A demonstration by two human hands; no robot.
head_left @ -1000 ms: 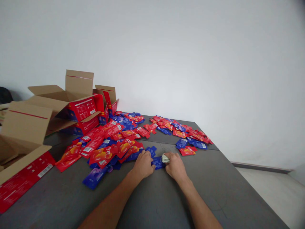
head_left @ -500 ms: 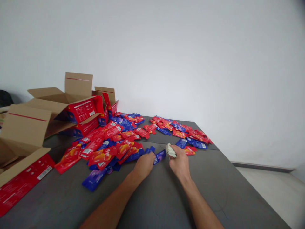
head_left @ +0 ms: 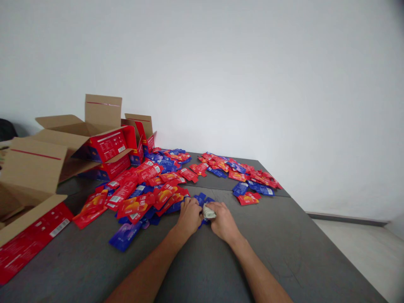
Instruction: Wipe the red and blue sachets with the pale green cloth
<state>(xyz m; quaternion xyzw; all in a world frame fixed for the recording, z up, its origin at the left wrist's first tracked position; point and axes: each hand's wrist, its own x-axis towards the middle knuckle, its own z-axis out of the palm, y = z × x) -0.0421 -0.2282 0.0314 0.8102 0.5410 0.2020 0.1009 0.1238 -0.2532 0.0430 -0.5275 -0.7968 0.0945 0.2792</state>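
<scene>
My right hand [head_left: 224, 222] is closed around a crumpled whitish cloth [head_left: 209, 212], which touches a blue sachet [head_left: 200, 198] on the dark table. Close beside it, my left hand [head_left: 190, 216] has its fingers curled down on that sachet at its left side. Both hands cover much of the blue packaging, so its full outline is hidden. Left of my left hand lies a loose pile of red and blue sachets [head_left: 135, 206], some with orange pictures and white labels.
A second group of red and blue sachets [head_left: 236, 168] lies at the back right. Open cardboard boxes [head_left: 110, 145] with red printed sides stand along the left. The grey table [head_left: 268, 252] ends at a white wall [head_left: 252, 84], with floor showing at right.
My right hand has moved left with the cloth, down onto the blue sachet next to my left hand. My left hand has shifted slightly and stays on the sachet.
</scene>
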